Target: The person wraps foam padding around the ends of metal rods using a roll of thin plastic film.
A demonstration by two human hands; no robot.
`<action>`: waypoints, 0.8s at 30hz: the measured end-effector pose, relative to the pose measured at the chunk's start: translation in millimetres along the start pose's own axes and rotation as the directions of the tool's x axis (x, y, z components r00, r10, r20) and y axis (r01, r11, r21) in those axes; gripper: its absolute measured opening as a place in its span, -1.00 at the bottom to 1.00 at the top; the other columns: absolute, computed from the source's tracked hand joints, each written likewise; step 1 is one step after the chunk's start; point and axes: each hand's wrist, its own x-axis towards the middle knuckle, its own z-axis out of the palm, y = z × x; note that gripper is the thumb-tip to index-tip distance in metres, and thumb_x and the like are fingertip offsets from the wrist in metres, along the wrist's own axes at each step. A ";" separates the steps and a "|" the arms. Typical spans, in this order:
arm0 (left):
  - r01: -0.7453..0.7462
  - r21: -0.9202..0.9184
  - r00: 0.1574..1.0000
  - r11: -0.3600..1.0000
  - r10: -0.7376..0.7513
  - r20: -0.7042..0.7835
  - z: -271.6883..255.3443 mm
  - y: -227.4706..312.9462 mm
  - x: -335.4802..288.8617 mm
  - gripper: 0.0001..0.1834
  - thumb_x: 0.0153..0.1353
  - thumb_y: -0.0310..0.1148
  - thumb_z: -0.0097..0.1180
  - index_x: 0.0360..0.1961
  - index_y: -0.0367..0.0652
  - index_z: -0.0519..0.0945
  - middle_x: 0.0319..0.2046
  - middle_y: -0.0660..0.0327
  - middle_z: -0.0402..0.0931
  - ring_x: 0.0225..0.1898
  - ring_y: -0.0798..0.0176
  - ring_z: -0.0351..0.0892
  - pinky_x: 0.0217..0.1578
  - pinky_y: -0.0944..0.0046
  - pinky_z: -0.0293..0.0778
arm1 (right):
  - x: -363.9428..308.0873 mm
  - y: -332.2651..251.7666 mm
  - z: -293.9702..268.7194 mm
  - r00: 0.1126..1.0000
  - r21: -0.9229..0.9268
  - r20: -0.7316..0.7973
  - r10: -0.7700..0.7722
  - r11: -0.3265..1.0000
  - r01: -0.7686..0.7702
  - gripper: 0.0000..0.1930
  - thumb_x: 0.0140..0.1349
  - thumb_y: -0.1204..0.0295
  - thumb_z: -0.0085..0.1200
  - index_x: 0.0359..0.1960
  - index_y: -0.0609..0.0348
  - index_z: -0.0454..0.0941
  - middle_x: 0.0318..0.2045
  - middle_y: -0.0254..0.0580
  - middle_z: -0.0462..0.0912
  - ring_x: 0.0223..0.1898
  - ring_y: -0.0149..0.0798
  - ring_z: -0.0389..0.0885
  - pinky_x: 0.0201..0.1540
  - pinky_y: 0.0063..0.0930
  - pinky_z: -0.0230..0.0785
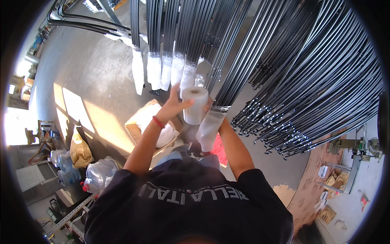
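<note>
Two hands meet at a hanging bundle of black rods [227,87]. The left hand [175,103] is clamped around a roll of clear stretch film [195,105]. The right hand [211,106] sits behind the roll beside the bundle's film-wrapped end [209,128]; its grip cannot be told. Wrapped bundles [162,71] hang farther left.

Below me I see the grey concrete floor [93,77], sunlit at left. On it lie an open cardboard box [140,126], a tan sack [80,151] and clear plastic water jugs [67,168].
</note>
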 end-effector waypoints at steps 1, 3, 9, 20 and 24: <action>0.165 -0.296 0.975 0.941 -0.110 0.192 -4.9 -1.7 -10.8 -0.11 -0.12 -0.07 0.24 0.13 -0.30 0.07 0.08 0.12 0.14 0.14 0.23 0.09 0.11 0.22 0.04 | -2.9 0.7 2.4 1.000 -0.002 0.010 0.010 1.000 -0.010 -0.37 0.03 0.23 0.01 0.11 0.28 0.13 0.04 -0.06 0.27 0.07 -0.24 0.24 0.07 -0.30 0.15; 0.378 -0.481 0.895 0.791 -0.181 0.407 -5.1 -6.4 -19.9 -0.15 -0.13 -0.10 0.25 0.11 -0.30 0.12 0.04 0.14 0.21 0.09 0.26 0.18 0.08 0.26 0.10 | -10.4 -1.8 5.4 1.000 -0.011 0.019 0.024 1.000 -0.024 -0.36 0.03 0.21 0.01 0.12 0.28 0.12 0.06 -0.05 0.26 0.09 -0.23 0.22 0.08 -0.29 0.13; 0.353 -0.306 0.923 0.884 -0.277 0.266 -8.7 -29.2 -16.5 -0.20 -0.22 -0.22 0.30 0.05 -0.29 0.21 -0.07 0.18 0.34 -0.02 0.32 0.30 -0.02 0.30 0.24 | -53.7 -17.8 12.6 0.996 0.073 0.089 -0.027 0.997 0.021 -0.32 0.04 0.18 0.00 0.15 0.28 0.08 0.11 -0.03 0.21 0.15 -0.22 0.16 0.13 -0.27 0.09; 0.269 -0.101 0.959 0.958 -0.277 -0.064 -8.2 -19.3 -34.5 -0.16 -0.36 -0.33 0.32 0.01 -0.31 0.17 -0.14 0.13 0.31 -0.07 0.26 0.32 -0.06 0.27 0.28 | -68.7 -7.2 3.2 0.970 -0.081 0.032 -0.239 0.967 0.241 -0.71 0.02 0.61 0.04 -0.16 0.37 0.43 -0.22 -0.09 0.54 -0.21 -0.29 0.53 -0.14 -0.46 0.38; 0.180 -0.023 0.974 0.983 -0.182 -0.138 0.7 2.3 -49.9 -0.18 -0.40 -0.36 0.32 -0.05 -0.33 0.18 -0.19 0.11 0.30 -0.11 0.25 0.32 -0.12 0.25 0.32 | -69.4 -0.6 8.8 0.956 -0.111 -0.051 -0.290 0.953 0.283 -0.76 0.03 0.56 0.05 -0.22 0.36 0.48 -0.31 -0.15 0.57 -0.28 -0.38 0.54 -0.19 -0.56 0.37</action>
